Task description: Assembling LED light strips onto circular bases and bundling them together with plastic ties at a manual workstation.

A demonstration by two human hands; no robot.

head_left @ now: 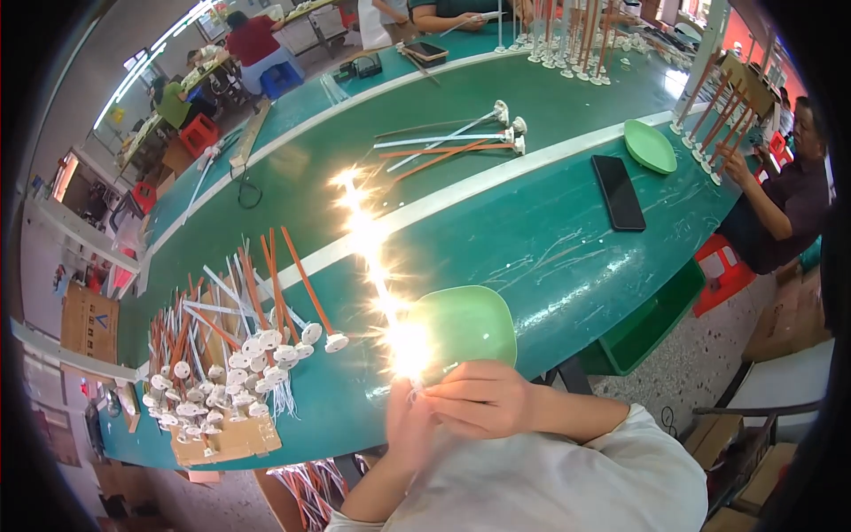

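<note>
My left hand [409, 432] and my right hand [480, 399] meet at the table's near edge, fingertips drawn together. The fingers of my right hand are closed in a pinch; the left hand's are closed too and somewhat blurred. A small pale piece shows between them, too small to name. A dazzling white-yellow glare [409, 351] hides the area just above the fingertips and streaks away up the table. Just beyond my right hand lies a light green plastic dish [483, 321]. To the left, several white round ceramic-looking caps [238, 376] with brown and white rods are heaped together.
A cardboard piece [232, 441] lies under the heap's near side. Several capped rods [461, 139] rest on the green belt. A black phone [619, 193] and another green dish [650, 146] lie at the right. Upright rods stand farther off; a person [784, 191] handles some.
</note>
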